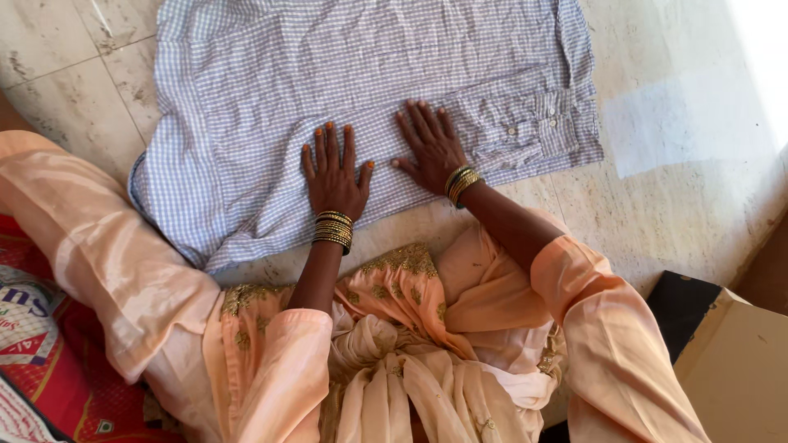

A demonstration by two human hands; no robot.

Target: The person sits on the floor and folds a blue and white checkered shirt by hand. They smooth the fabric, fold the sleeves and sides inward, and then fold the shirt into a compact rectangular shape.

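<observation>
head: hands (pixel 382 160) flat on shirt (pixel 246 107)

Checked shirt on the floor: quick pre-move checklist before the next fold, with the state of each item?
1. Checked shirt spread on the floor: ok.
2. Left hand flat on the cloth, fingers spread: ok.
3. Right hand flat on the cloth by the cuff: ok.
4. Cloth smooth: not ok, creases near the cuff.
5. Top edge of shirt in view: cannot tell, cut off.
6. Cardboard box off the shirt: ok.
</observation>
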